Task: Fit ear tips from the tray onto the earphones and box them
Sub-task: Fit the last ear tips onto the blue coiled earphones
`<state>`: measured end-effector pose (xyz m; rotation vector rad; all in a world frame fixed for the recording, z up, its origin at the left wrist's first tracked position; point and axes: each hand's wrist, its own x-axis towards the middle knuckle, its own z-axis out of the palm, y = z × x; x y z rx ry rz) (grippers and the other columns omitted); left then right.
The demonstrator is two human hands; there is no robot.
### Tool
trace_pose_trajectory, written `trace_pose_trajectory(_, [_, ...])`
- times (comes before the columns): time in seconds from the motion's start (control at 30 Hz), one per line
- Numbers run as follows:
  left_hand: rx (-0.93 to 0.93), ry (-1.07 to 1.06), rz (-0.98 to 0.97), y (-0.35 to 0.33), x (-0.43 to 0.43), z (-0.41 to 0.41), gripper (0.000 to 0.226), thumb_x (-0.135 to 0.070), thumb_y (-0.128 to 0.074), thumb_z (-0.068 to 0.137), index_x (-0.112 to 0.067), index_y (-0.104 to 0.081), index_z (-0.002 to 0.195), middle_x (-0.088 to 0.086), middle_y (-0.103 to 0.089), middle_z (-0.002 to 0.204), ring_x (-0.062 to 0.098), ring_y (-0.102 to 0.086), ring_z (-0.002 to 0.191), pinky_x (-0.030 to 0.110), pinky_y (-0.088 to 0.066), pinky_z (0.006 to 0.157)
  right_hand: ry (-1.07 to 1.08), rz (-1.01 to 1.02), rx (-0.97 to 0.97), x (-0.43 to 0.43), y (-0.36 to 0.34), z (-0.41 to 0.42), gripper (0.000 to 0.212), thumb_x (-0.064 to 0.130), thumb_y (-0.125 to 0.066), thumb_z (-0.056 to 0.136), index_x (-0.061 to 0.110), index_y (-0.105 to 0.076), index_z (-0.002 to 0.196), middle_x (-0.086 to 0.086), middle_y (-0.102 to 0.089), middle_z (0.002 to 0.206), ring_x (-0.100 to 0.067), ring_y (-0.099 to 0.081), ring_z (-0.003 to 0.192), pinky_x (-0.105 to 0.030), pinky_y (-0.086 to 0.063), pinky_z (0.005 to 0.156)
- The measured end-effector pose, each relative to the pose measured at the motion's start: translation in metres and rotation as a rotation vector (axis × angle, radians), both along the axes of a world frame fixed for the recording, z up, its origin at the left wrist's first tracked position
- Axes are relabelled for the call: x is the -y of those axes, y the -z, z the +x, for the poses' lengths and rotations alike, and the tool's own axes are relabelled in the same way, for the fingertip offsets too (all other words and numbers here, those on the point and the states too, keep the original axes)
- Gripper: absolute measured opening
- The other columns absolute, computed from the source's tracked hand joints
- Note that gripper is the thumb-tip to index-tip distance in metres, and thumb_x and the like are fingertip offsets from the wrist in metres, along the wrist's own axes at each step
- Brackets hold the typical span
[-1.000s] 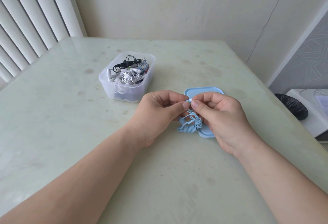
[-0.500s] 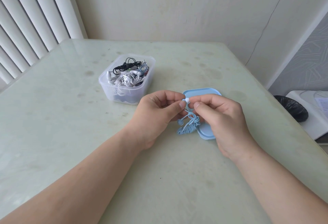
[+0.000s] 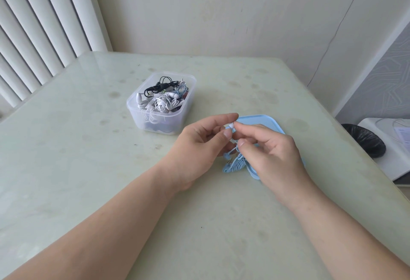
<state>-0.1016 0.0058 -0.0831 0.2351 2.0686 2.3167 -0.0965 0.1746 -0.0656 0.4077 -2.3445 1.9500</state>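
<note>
Left hand [image 3: 199,146]: pinching the bud of the earphone [image 3: 236,164] between the thumb and curled fingers, with the index finger reaching out above it.
Right hand [image 3: 273,153]: fingers curling, the index fingertip touching the tip [image 3: 231,126] and the thumb lying lower, beside the cable; whether it is gripping cannot be told.
Tip: white, sitting at the bud's end between the fingertips of the 2 hands, above the left edge of the tray [image 3: 261,121].
Earphone: pale blue, its coiled cable hanging from the hands and resting on the table [image 3: 77,168], touching the tray.
Tray: pale blue, lying flat, partly under the right hand.
Box [image 3: 164,122]: clear, standing behind the left hand, holding tangled white and black earphones.
</note>
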Motion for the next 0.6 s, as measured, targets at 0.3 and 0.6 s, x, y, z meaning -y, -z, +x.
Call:
trace_pose_trajectory(0.3, [0.055, -0.056, 0.083, -0.004, 0.001, 0.0, 0.014, -0.009, -0.066, 0.099, -0.009, -0.069, 0.113, 0.0, -0.073, 0.088, 0.017, -0.07, 0.079, 0.028, -0.058, 0.076, -0.016, 0.389, 0.009, -0.011, -0.007, -0.004, 0.041, 0.026, -0.086, 0.079, 0.03, -0.071, 0.117, 0.018, -0.066, 0.118, 0.002, -0.058, 0.115, -0.019, -0.045, 0.093])
trace_pose_trajectory(0.6, [0.079, -0.113, 0.066, -0.004, -0.002, 0.003, 0.014, -0.009, -0.066, 0.098, -0.002, -0.07, 0.109, 0.004, -0.073, 0.082, 0.018, -0.072, 0.078, 0.03, -0.06, 0.077, -0.004, 0.421, 0.023, -0.014, -0.011, -0.001, 0.026, 0.031, -0.091, 0.072, 0.029, -0.07, 0.089, 0.014, -0.068, 0.089, 0.009, -0.056, 0.079, -0.011, -0.045, 0.07])
